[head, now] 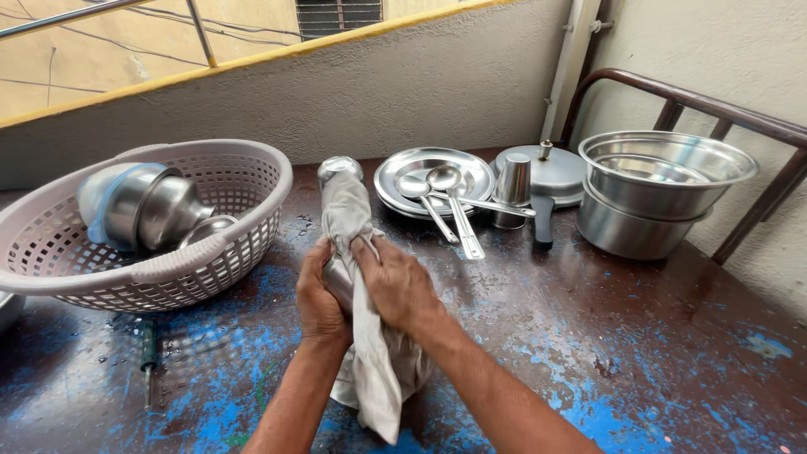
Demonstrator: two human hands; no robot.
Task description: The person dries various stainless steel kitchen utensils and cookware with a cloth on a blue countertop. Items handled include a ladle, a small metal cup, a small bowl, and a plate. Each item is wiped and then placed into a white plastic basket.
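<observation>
Steel tumbler (339,171) — just right of the basket (244,244), wrapped in grey cloth (370,370) — my left hand (319,298) and right hand (397,286) both clasp it; best rotate slowly, pressing cloth firmly.

No packages, labels, signs or screens show anywhere in this view (neither on the tabletop nor on the walls behind it).
</observation>
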